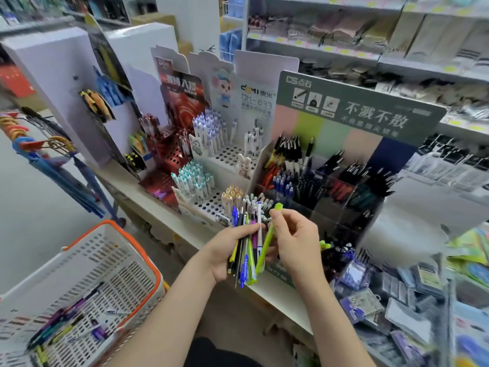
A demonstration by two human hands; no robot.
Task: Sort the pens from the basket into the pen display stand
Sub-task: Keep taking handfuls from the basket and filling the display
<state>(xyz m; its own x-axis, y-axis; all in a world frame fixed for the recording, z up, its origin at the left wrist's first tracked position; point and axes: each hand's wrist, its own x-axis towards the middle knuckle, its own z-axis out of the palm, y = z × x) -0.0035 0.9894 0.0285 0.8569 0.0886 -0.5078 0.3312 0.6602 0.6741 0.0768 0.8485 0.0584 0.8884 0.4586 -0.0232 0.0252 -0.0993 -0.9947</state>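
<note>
My left hand [229, 249] grips a bunch of pens [246, 243] in blue, black, yellow, white and purple, held upright in front of the stand. My right hand [296, 239] pinches a lime-green pen [267, 242] near its top, just right of the bunch and tilted. The pen display stand [365, 112] with the grey-green header rises behind the hands, and its clear compartments [330, 189] hold black, blue and red pens. At the lower left sits the white basket with an orange rim [132, 245], with several loose pens [68, 327] on its bottom.
Perforated white pen racks [209, 181] and a red display [172, 144] stand left of the stand on a pale counter [143, 192]. Packaged stationery [397, 300] fills the lower right. Shelving [370, 49] runs behind. An umbrella rack [53, 160] stands at left.
</note>
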